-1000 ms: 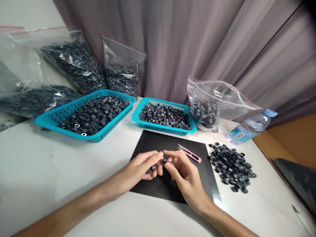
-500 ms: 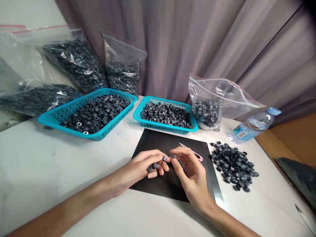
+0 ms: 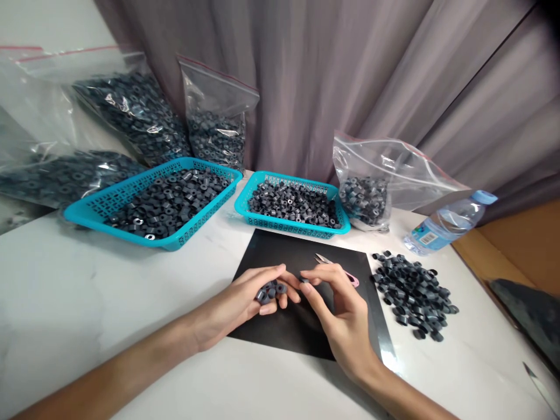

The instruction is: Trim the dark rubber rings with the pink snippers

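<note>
Over a black mat (image 3: 293, 332), my left hand (image 3: 245, 300) is cupped around several small dark grey rings (image 3: 270, 291), thick-walled with a hole through them. My right hand (image 3: 343, 312) pinches one small dark grey piece (image 3: 303, 280) between thumb and forefinger, close to the left fingertips; its far side is hidden. Behind the right fingers lie pink-handled thread snips (image 3: 352, 279), blades pointing left, partly covered by that hand. Right of the mat spreads a loose pile of dark grey ring-shaped pieces (image 3: 411, 291).
Two blue baskets, a larger one (image 3: 188, 236) and a smaller one (image 3: 258, 219), hold similar rings at the back. Zip bags of rings (image 3: 214, 134) stand behind, with another bag (image 3: 365, 195) beside the smaller basket. A water bottle (image 3: 455, 221) leans at the right. A grey curtain (image 3: 297, 87) hangs behind.
The ring at my left fingertips has gone back among the others in the palm, and the left thumb has straightened. The piece in my right hand has tilted and sits slightly lower.
</note>
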A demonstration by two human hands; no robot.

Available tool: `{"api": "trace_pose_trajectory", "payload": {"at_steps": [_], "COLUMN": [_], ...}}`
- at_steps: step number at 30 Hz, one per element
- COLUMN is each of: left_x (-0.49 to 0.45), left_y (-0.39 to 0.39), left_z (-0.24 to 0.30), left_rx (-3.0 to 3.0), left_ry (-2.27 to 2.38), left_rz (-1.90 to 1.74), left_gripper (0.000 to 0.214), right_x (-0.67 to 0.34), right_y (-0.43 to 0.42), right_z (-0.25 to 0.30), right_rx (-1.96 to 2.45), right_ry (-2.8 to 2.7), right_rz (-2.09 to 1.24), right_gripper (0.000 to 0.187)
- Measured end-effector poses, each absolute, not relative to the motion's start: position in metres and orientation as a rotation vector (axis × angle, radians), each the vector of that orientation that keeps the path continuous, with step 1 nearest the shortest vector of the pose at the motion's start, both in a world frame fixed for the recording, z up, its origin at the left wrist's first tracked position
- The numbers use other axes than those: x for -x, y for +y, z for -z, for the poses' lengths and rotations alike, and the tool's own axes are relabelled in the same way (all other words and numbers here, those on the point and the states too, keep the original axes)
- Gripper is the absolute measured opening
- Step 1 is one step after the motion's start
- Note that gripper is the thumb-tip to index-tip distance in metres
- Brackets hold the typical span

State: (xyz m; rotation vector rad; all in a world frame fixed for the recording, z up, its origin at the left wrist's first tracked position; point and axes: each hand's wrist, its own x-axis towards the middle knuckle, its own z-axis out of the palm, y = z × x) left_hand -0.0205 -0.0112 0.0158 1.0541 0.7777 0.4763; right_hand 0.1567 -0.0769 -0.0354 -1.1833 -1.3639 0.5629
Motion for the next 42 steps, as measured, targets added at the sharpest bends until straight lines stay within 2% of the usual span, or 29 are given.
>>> {"api": "trace_pose_trajectory", "payload": {"at_steps": [5, 8, 12, 16, 19, 22, 27, 33, 42], "left_x": [0.021, 0.021, 0.019, 0.021, 0.029, 0.037, 0.043, 0.041, 0.042], "left_y": [-0.011, -0.013, -0.014, -0.009, 0.000, 0.009, 0.015, 0.012, 0.009], "left_z": [-0.013, -0.013, -0.015, -0.020, -0.026, -0.032, -0.029, -0.022, -0.024], "left_rx": [-1.045, -1.050, -1.148, -1.205, -1.158, -1.157, -1.133, -1.081, -1.054], "left_ry": [0.861, 0.900, 0.881, 0.850, 0.888, 0.926, 0.925, 0.852, 0.788], "left_rz": [-0.482, -0.457, -0.427, -0.484, -0.605, -0.697, -0.735, -0.656, -0.655], "left_gripper": [0.041, 0.044, 0.037, 0.030, 0.029, 0.029, 0.030, 0.037, 0.034], "right_x": [-0.156, -0.157, -0.158, -0.158, -0.156, -0.154, -0.150, -0.147, -0.148], "right_y": [-0.077, -0.077, -0.076, -0.075, -0.075, -0.076, -0.079, -0.079, -0.081], "right_z": [0.037, 0.034, 0.031, 0.034, 0.034, 0.028, 0.021, 0.023, 0.026], "right_rx": [1.207, 1.240, 1.270, 1.322, 1.346, 1.322, 1.234, 1.233, 1.201], "right_ry": [-1.359, -1.374, -1.507, -1.480, -1.512, -1.776, -2.259, -2.361, -2.273], "right_rz": [-0.654, -0.660, -0.592, -0.558, -0.633, -0.673, -0.540, -0.437, -0.429], "right_gripper": [0.017, 0.012, 0.009, 0.021, 0.022, 0.025, 0.043, 0.052, 0.045]}}
